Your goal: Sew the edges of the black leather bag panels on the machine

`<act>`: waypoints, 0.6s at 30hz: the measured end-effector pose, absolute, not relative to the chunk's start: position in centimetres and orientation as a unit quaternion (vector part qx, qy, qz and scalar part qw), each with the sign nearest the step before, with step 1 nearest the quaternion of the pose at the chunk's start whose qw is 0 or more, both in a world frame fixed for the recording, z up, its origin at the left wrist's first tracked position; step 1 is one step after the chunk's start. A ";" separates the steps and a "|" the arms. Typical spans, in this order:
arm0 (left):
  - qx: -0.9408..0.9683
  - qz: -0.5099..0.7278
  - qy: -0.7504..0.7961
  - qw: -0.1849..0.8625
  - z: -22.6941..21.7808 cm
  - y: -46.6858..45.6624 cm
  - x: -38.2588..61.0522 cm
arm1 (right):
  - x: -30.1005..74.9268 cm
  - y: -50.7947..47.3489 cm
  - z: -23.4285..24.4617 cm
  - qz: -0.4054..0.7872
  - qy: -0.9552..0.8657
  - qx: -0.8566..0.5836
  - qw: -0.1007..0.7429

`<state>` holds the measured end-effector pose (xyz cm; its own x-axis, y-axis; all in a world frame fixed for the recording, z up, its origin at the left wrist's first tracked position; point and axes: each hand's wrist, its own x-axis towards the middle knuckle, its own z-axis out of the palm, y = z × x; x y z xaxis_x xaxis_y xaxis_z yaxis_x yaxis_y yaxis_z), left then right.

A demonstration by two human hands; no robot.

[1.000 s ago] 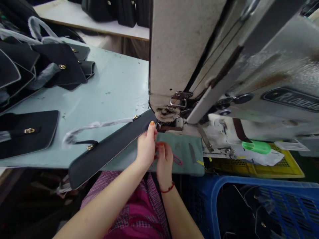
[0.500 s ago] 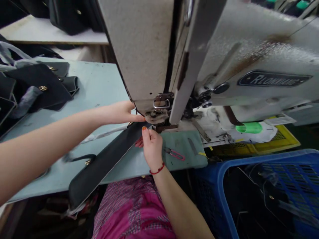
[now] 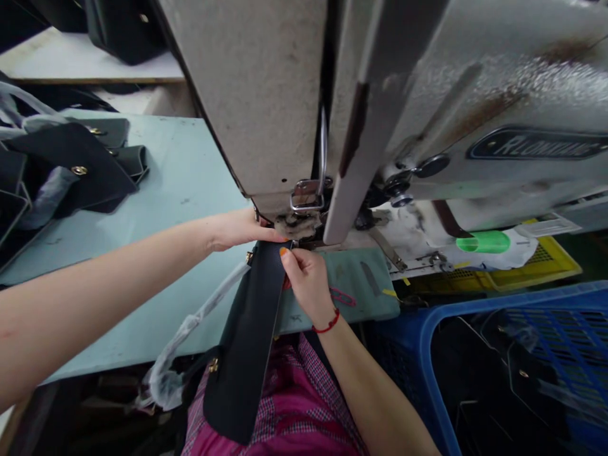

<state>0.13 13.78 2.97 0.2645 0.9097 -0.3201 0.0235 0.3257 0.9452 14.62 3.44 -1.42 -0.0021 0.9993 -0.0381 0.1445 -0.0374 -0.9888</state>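
Note:
A long black leather panel [image 3: 247, 342] with a white-edged seam hangs nearly straight down from the sewing machine's presser foot [image 3: 297, 225], and a brass fitting [image 3: 213, 365] sits near its lower end. My right hand [image 3: 306, 278], with a red string on the wrist, pinches the panel's upper end by the foot. My left hand [image 3: 237, 231] lies with extended fingers against that same end, just left of the foot. A plastic-wrapped strap [image 3: 183, 361] trails from the panel's lower part. The needle is hidden behind the machine's head and my fingers.
The machine's grimy head [image 3: 251, 95] towers above my hands. Pale blue table [image 3: 175, 171] holds stacked black leather pieces [image 3: 71, 152] at left. A green mat [image 3: 365, 285] carries pink-handled snips [image 3: 342, 296]. A blue crate [image 3: 427, 354] stands at lower right, a yellow tray [image 3: 536, 272] behind it.
The panel has swung from a diagonal toward the lower left to hanging almost straight down, and its strap has swung with it. My left hand has come down onto the panel's upper end.

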 end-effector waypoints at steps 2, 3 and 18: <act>0.552 0.250 0.446 0.658 3.0 12.9 0.2 | 15.5 3.6 -1.2 0.490 -0.539 -0.530 0.434; 0.581 0.226 0.428 0.654 3.1 12.5 0.2 | 15.9 3.7 -1.1 0.499 -0.542 -0.524 0.427; 0.612 0.291 0.460 0.574 -0.4 12.0 -2.5 | 18.0 3.9 0.4 0.503 -0.581 -0.511 0.386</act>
<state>-2.52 12.03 -0.35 0.4076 0.8967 -0.1728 0.2293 0.0826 0.9698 18.02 3.94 0.35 -0.1800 0.9815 -0.0651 0.2055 -0.0272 -0.9783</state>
